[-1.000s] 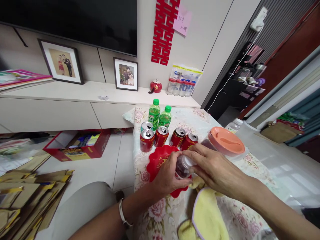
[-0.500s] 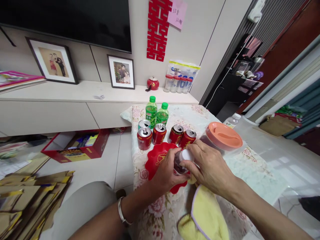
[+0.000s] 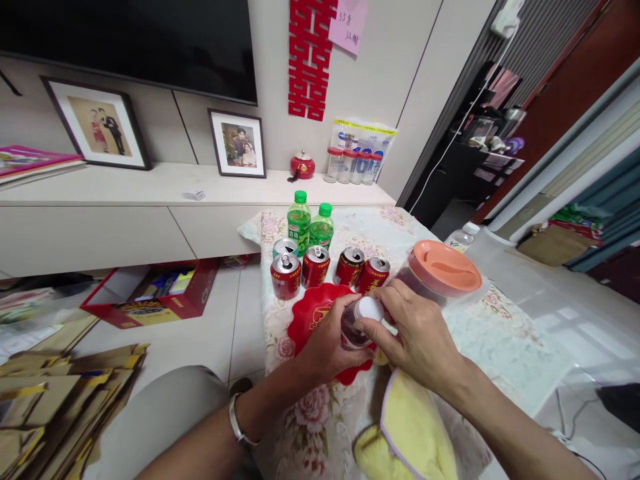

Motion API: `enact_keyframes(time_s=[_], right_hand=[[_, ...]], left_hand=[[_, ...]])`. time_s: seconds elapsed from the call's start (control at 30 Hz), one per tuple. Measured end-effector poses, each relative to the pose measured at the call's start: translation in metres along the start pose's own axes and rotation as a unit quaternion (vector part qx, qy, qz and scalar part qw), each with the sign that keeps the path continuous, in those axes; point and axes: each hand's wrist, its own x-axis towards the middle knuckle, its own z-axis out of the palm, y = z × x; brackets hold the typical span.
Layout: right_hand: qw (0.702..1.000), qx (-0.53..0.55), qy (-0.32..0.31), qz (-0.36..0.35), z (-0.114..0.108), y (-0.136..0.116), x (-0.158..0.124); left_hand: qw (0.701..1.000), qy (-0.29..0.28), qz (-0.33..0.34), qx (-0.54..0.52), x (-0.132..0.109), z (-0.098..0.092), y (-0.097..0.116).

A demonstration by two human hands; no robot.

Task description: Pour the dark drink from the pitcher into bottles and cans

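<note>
My left hand (image 3: 327,343) is wrapped round a small clear jar (image 3: 351,331) with dark contents, holding it tilted over a red scalloped dish (image 3: 309,313). My right hand (image 3: 417,333) pinches the jar's white lid (image 3: 368,309) with thumb and fingers. Both hands hover above the flowered tablecloth (image 3: 320,427). A silver bangle sits on my left wrist.
Behind the dish stand several red cans (image 3: 315,266) and two green bottles (image 3: 299,215). A clear pitcher with an orange lid (image 3: 443,267) is right of my hands. A yellow cloth (image 3: 413,433) lies near the table's front. Cardboard pieces (image 3: 50,400) and a red box (image 3: 150,297) are on the floor at left.
The view has drifted slightly, so the hands sit a little left and higher in frame. My right fingers have shifted on the white lid, which now shows more fully.
</note>
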Motion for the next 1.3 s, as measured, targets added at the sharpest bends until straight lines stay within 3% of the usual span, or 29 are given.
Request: enact_keyframes(time_s=[0.1,0.2,0.37,0.53,0.63,0.77,0.83,0.9,1.03,1.13,1.17,1.23,1.3], right_hand=[[1.000,0.030,0.007,0.003,-0.002,-0.001,-0.004],[0.996,0.089,-0.004,0.027,-0.005,0.004,-0.026],[0.993,0.050,-0.042,0.103,0.012,0.020,-0.103],[0.994,-0.043,-0.040,0.095,0.051,0.022,-0.166],[0.992,-0.047,-0.004,0.115,0.066,0.017,-0.177],[0.979,0.064,0.062,0.181,0.067,0.016,-0.177],[0.955,0.144,0.079,0.246,0.058,0.018,-0.175],[0.909,0.228,0.095,0.335,0.046,0.020,-0.171],[0.776,0.402,0.162,0.459,0.021,0.015,-0.148],[0.667,0.519,0.197,0.496,0.012,0.000,-0.118],[0.646,0.548,0.191,0.496,0.012,-0.006,-0.108],[0.643,0.583,0.182,0.463,0.017,-0.020,-0.088],[0.681,0.567,0.201,0.418,0.028,-0.033,-0.071]], left_hand=[[1.000,0.017,0.005,0.024,-0.001,0.002,0.002],[0.999,0.033,-0.002,0.003,-0.001,-0.002,0.006],[0.993,0.066,-0.077,-0.065,0.006,-0.022,0.016],[0.983,0.132,-0.077,-0.099,0.016,-0.042,0.025],[0.973,0.168,-0.069,-0.142,0.019,-0.047,0.028],[0.966,0.180,-0.057,-0.178,0.022,-0.050,0.026],[0.963,0.178,-0.048,-0.196,0.023,-0.050,0.024],[0.960,0.173,-0.045,-0.216,0.023,-0.051,0.020],[0.955,0.160,-0.055,-0.244,0.023,-0.048,0.013],[0.955,0.144,-0.065,-0.250,0.022,-0.044,0.010],[0.956,0.137,-0.069,-0.250,0.022,-0.042,0.010],[0.957,0.125,-0.074,-0.249,0.022,-0.039,0.011],[0.959,0.111,-0.079,-0.247,0.021,-0.034,0.014]])
